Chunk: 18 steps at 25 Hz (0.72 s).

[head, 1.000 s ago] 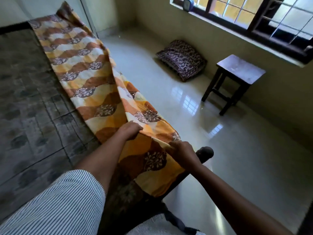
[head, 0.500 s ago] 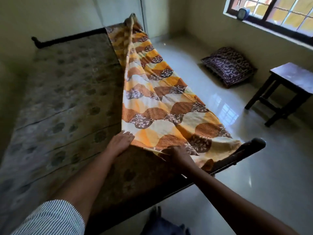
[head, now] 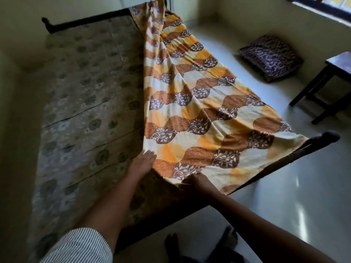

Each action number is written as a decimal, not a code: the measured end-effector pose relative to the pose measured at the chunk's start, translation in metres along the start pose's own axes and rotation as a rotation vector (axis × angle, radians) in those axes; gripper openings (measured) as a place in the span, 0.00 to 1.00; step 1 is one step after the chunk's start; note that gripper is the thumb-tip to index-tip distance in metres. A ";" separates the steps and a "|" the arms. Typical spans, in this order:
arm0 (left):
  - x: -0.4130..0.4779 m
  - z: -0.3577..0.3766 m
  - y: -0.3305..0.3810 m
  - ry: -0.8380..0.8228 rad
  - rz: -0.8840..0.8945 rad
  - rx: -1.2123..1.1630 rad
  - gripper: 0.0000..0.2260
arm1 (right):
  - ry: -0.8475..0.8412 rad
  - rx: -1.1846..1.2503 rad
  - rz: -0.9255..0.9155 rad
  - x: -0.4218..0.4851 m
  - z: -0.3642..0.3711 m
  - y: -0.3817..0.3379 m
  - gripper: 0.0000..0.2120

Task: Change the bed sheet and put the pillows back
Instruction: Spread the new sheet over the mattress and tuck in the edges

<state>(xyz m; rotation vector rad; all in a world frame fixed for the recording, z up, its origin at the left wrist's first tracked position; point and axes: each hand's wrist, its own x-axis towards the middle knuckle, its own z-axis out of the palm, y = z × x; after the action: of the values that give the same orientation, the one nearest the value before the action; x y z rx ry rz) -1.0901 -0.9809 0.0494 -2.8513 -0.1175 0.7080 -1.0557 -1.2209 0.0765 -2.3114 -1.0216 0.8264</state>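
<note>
The left hand [head: 144, 164] lies flat, fingers straight, on the inner corner of the sheet [head: 199, 103]. The right hand [head: 198, 182] seems to pinch its near hem. The sheet covers only the window side of the mattress [head: 85, 92]. I'd spread it evenly toward the wall, keeping the hem square with the foot rail [head: 321, 139].

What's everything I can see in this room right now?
bed sheet: one, orange, brown and cream, spread over the window-side half of the bed
mattress: one, grey-beige floral, bare on the wall side
bed frame: one, dark, around the mattress
pillows: one or two stacked, dark purple patterned, on the floor by the wall
stool: one, dark wood, beside the pillows
floor: pale, glossy
sleeve: one, striped, left arm
left hand: flat at the sheet's inner edge
right hand: grips the sheet's near edge
</note>
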 end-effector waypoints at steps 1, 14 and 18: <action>-0.002 0.007 -0.002 0.003 0.013 -0.005 0.23 | -0.008 0.010 0.038 0.002 0.012 -0.005 0.16; -0.006 0.030 0.051 0.174 0.013 -0.976 0.11 | 0.197 0.232 0.298 -0.034 -0.016 0.019 0.14; 0.015 -0.016 0.124 0.131 -0.051 -1.176 0.13 | 0.339 0.391 0.439 -0.057 -0.075 0.088 0.12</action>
<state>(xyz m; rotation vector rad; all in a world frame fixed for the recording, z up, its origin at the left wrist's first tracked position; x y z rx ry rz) -1.0659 -1.1031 0.0294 -3.9402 -0.8266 0.5205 -0.9919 -1.3322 0.0931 -2.2445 -0.1850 0.6805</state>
